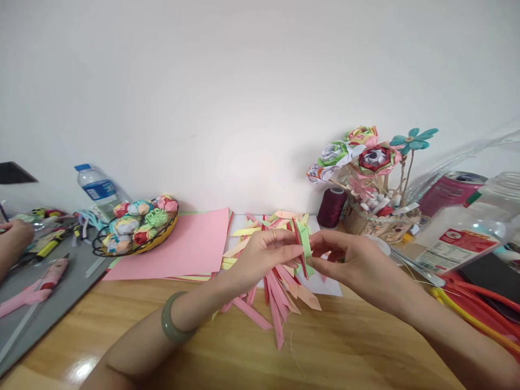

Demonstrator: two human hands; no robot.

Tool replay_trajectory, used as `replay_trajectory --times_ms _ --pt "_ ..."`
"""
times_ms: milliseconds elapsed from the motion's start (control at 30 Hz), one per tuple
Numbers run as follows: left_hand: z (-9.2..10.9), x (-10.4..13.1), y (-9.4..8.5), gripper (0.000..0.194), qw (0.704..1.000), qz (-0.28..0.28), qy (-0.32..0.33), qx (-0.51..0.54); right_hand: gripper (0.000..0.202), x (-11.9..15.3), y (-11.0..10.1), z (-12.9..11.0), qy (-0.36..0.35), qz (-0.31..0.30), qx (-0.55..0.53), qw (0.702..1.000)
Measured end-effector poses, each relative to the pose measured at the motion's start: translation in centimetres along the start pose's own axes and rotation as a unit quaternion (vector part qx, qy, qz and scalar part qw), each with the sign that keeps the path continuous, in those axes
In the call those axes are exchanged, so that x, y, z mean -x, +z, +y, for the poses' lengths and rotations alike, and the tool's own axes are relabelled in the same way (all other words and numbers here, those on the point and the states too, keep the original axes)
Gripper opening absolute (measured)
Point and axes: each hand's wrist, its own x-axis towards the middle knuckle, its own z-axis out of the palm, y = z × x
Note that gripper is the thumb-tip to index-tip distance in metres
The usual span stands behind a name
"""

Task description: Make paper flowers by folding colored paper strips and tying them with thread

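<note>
Between my two hands is a small stack of folded paper strips, green on the right side and red on the left. My left hand pinches it from the left, thumb toward me. From the right, my right hand grips the green side between thumb and fingers. Below and behind them, a pile of folded paper strips in pink, red, yellow and peach spreads over white paper and the wooden table. Some fingertips are hidden behind the stack.
Pink paper sheets lie left, under a basket of paper flowers. A purple thread spool, a holder with paper flowers, a clear plastic bottle and red-handled scissors are right. Another person's hand is far left.
</note>
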Motion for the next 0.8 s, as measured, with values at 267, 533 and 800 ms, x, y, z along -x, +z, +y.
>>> replay_trajectory --times_ms 267,533,800 --pt "-0.3 -0.3 0.0 0.024 0.999 0.024 -0.017 0.018 0.017 -0.4 0.5 1.4 0.015 -0.115 -0.100 0.988" --pt "-0.7 -0.3 -0.2 0.018 1.000 0.029 -0.005 -0.006 0.020 -0.4 0.8 1.6 0.018 -0.101 -0.059 0.993" --pt "-0.9 -0.3 -0.3 0.020 1.000 0.022 0.016 0.014 0.022 -0.2 0.9 1.4 -0.001 -0.039 -0.022 0.999"
